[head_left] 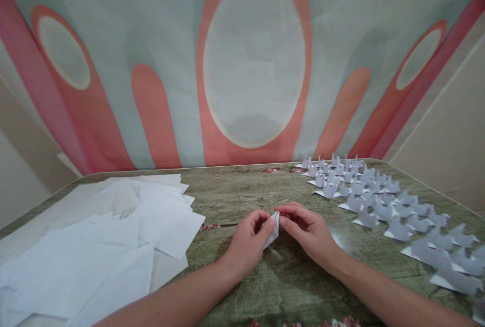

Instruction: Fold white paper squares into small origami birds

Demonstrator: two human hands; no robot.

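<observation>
A small folded piece of white paper (272,238) is held up between my two hands, over the middle of the table. My left hand (250,238) is closed on its left side, thumb in front and fingers curled behind. The thumb and fingertips of my right hand (307,228) pinch the upper tip of the same paper. Parts of the paper are hidden behind my left thumb.
A spread pile of white paper sheets (94,251) covers the table's left side. Several rows of folded white paper birds (384,211) stand along the right. The wood-patterned table (227,185) meets a coral and grey-green patterned backdrop (253,155) at its far edge.
</observation>
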